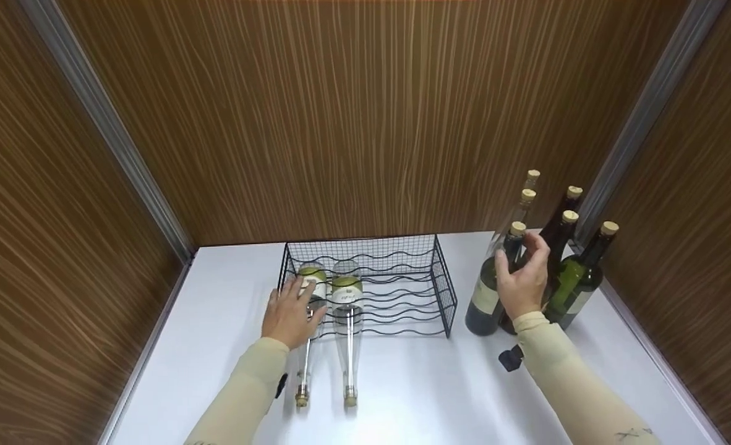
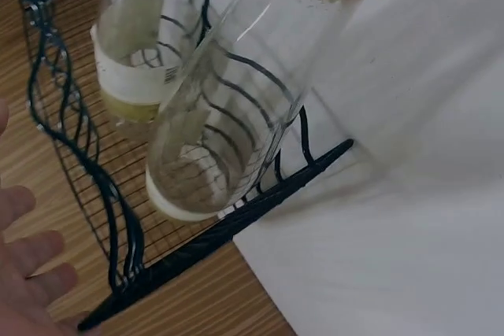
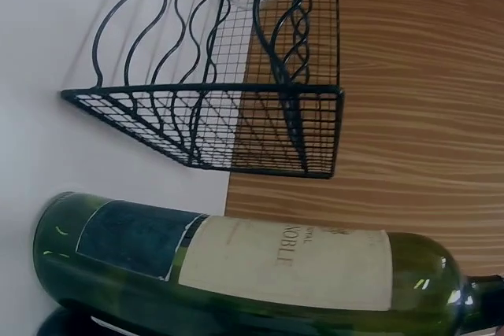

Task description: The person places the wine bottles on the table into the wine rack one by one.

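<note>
Apparently partway: two clear bottles (image 1: 348,298) are lying in the wire rack (image 1: 443,284), lower centre; six corked bottles (image 1: 484,298) are waiting upright at right. Left hand (image 1: 289,316) is hovering spread; right hand (image 1: 524,283) is cupping near one neck (image 1: 514,244), hold unclear.
</note>
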The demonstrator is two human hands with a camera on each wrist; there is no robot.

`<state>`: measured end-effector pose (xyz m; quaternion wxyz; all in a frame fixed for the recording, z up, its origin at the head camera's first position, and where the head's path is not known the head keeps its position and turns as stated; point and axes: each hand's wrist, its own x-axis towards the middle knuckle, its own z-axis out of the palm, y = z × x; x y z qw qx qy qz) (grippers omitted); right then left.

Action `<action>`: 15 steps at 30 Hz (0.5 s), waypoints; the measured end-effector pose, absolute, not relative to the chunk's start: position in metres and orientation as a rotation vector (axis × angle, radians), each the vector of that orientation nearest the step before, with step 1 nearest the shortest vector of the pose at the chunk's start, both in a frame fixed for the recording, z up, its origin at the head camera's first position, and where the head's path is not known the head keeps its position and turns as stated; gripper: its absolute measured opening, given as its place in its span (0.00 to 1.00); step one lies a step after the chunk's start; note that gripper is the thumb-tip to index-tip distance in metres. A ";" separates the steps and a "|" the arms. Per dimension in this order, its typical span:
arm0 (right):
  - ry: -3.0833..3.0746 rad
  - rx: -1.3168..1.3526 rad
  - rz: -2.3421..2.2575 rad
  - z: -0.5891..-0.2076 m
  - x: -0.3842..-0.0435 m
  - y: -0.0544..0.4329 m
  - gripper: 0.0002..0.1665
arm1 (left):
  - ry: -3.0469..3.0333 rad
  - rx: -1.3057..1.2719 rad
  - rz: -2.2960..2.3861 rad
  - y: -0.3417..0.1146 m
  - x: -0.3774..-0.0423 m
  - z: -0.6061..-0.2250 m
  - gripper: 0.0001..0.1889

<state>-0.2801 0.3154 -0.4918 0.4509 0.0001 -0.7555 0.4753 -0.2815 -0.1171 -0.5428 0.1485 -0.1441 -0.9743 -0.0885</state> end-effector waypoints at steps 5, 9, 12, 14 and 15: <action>-1.931 -0.070 1.195 -0.498 -0.289 0.319 0.32 | -2.951 -0.260 -0.027 -0.103 -0.292 -0.550 0.37; -2.010 -0.111 1.205 -0.506 -0.292 0.319 0.30 | -3.012 -0.180 0.110 -0.097 -0.293 -0.554 0.37; -2.080 -0.143 1.174 -0.513 -0.295 0.319 0.27 | -3.014 -0.165 0.151 -0.095 -0.292 -0.558 0.38; -2.119 -0.155 1.139 -0.518 -0.297 0.319 0.26 | -3.002 -0.154 0.140 -0.094 -0.291 -0.561 0.38; -2.134 -0.159 1.123 -0.521 -0.298 0.319 0.26 | -2.993 -0.147 0.126 -0.094 -0.290 -0.562 0.37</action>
